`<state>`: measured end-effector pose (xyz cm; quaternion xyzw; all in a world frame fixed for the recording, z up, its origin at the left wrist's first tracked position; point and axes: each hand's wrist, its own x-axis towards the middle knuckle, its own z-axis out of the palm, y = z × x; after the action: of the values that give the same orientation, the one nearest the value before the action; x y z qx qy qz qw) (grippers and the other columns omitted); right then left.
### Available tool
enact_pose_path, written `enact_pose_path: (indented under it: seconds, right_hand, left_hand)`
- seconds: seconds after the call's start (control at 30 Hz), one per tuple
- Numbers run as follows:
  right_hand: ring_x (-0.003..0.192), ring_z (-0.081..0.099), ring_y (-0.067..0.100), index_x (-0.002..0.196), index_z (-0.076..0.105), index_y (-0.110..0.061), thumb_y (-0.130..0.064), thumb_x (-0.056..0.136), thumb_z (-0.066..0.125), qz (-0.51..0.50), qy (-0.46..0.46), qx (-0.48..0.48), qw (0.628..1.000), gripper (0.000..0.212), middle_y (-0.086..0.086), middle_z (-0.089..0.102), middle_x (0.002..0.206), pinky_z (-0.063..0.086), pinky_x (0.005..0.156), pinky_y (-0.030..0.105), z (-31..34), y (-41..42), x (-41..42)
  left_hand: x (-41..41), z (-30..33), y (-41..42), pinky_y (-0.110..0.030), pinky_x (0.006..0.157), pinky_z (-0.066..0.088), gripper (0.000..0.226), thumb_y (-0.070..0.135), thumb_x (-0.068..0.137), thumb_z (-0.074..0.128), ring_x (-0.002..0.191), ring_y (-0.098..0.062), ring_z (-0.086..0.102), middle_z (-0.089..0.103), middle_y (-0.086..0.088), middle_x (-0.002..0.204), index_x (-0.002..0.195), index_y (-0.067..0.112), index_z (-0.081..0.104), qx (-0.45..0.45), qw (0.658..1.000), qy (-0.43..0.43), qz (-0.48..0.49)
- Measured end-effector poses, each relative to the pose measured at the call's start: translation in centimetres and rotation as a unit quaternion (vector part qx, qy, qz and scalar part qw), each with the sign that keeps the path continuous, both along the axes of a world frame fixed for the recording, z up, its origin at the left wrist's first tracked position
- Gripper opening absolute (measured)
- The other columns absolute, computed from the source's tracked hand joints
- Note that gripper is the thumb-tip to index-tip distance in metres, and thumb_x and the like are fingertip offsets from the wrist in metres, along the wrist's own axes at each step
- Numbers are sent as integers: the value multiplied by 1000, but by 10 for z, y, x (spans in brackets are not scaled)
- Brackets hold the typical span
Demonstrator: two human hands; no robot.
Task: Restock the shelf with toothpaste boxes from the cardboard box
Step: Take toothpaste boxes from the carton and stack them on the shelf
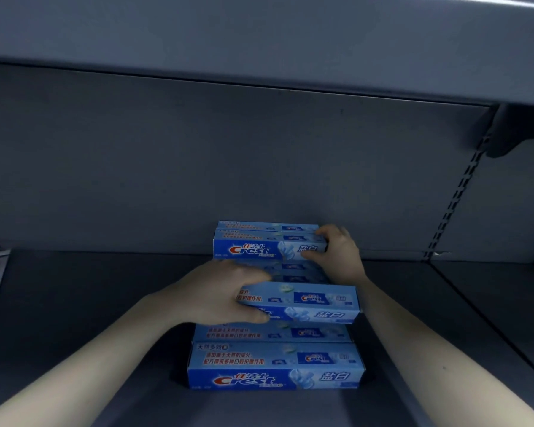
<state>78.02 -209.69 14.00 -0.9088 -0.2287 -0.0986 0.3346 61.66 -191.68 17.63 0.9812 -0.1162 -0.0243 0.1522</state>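
Shelf (pixel 74 303): hands grip toothpaste boxes (pixel 275 365).

Count: at least six blue toothpaste boxes (pixel 275 365) visible on one grey shelf (pixel 74 303), rows behind partly hidden so exact total unclear, plus two hands, left (pixel 219 294) and right (pixel 336 251).

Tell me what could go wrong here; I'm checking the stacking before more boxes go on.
The box in the left hand sits skewed, its right end overhanging the front stack; it could slide off once released. The right hand grips the end of the top rear box; a tug could shift the rear stack.
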Motion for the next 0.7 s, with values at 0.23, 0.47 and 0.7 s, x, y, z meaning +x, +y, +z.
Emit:
enact_pose_path:
  seconds: [0.23, 0.47, 0.7]
  right_hand:
    - [107, 52, 25, 118, 53, -8, -26, 78, 73, -8, -12, 9, 1000, 48, 9, 48, 120, 38, 83, 28, -2, 0, -1]
    - [103, 53, 23, 119, 52, -12, -21, 82, 69, -4, -14, 32, 999, 42, 8, 48, 119, 37, 78, 25, -8, -2, -1]
    - [96, 58, 19, 115, 59, -11, -22, 89, 60, -28, -31, 137, 990, 29, 7, 57, 108, 45, 81, 27, 3, -16, -12]
  left_hand:
    - [-3, -1, 7, -17, 86, 36, 51, 46, 83, 62, 113, -9, 52, 56, 9, 125, 129, 28, 51, -17, 1000, 10, 14]
    - [-12, -1, 11, -27, 78, 50, 31, 42, 81, 68, 88, 1, 59, 64, 15, 101, 107, 29, 59, -47, 998, -31, -7]
    - [-15, 0, 13, -22, 74, 48, 33, 46, 81, 66, 86, 2, 59, 64, 16, 100, 109, 31, 58, -32, 998, -58, 6]
